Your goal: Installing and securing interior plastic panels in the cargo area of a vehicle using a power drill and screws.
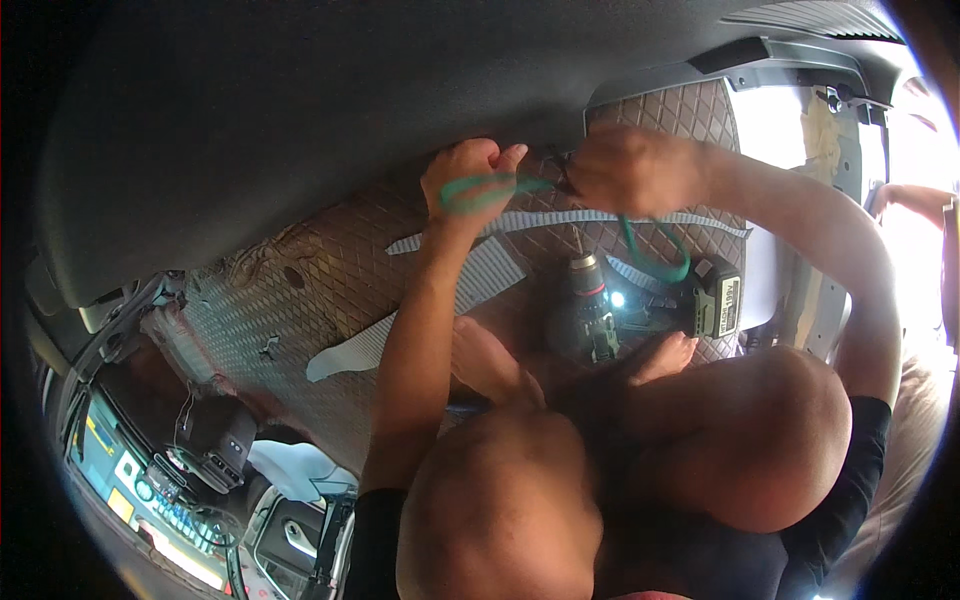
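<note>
My right hand (632,172), smeared by motion, is closed around a green-looped tool that looks like scissors. One green loop (683,266) hangs below that hand. The other green loop (452,194), blurred, crosses in front of my left hand (470,172). My left hand is closed with its thumb raised, against the lower edge of a dark panel; what it holds, if anything, is hidden. Beneath my hands a long, narrow, ribbed grey strip (560,220) lies across the brown quilted floor mat (340,260). A cordless drill (588,290) with its light on stands between my feet.
The large dark panel (300,110) overhangs the far side. Wider ribbed grey pieces (490,275) lie beside my left forearm, and a short one (635,274) near the drill. Lower left is an opening with cables and a black device (222,440). Another person's arm (915,203) shows at right.
</note>
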`<state>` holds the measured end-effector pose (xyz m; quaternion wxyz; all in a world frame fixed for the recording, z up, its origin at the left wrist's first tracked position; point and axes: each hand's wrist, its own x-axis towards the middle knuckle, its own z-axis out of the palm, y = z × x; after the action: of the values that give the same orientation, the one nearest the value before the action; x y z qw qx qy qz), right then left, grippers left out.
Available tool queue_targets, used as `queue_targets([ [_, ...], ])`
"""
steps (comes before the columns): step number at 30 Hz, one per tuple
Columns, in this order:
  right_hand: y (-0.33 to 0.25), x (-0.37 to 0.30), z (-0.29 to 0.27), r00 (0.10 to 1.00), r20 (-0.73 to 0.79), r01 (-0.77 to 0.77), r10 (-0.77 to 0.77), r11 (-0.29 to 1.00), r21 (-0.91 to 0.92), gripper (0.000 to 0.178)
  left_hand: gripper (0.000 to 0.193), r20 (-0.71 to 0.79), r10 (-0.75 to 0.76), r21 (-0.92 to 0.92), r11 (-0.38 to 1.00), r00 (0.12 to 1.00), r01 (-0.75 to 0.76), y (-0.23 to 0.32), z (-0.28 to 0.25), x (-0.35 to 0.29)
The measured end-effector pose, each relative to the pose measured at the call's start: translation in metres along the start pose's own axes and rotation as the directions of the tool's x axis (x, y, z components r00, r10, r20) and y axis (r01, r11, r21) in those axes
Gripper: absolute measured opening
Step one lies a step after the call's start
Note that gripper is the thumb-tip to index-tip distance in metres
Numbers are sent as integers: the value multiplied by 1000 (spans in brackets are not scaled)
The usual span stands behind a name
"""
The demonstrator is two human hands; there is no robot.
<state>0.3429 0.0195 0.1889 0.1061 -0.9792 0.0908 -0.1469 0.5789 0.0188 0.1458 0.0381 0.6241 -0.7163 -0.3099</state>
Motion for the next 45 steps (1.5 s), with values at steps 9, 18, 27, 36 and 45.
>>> queue_targets([
  [9, -3, -4, -3, 997, -1, -74, 74, 993, 92, 21, 52, 20, 26, 18, 1000, 999, -26, -1, -3, 2],
  [18, 7, -2, -4, 993, -41, 108, -108, 994, -9, 21, 51, 5, 12, -31, 999, 1000, -12, 0, -3, 0],
  [27, 9, -12, 4, 982, -188, 20, -1, 995, 101, 20, 52, 18, 25, -2, 1000, 1000, -25, -1, -3, 1],
  [36, 4, -6, -1, 984, -170, 60, -50, 997, 54, 18, 50, -12, 25, 14, 1000, 1000, -25, 2, -4, 0],
  [45, -52, -40, -43, 988, -154, 6, -15, 998, -60, 26, 48, 11, 121, -12, 993, 993, -121, -5, -5, -3],
])
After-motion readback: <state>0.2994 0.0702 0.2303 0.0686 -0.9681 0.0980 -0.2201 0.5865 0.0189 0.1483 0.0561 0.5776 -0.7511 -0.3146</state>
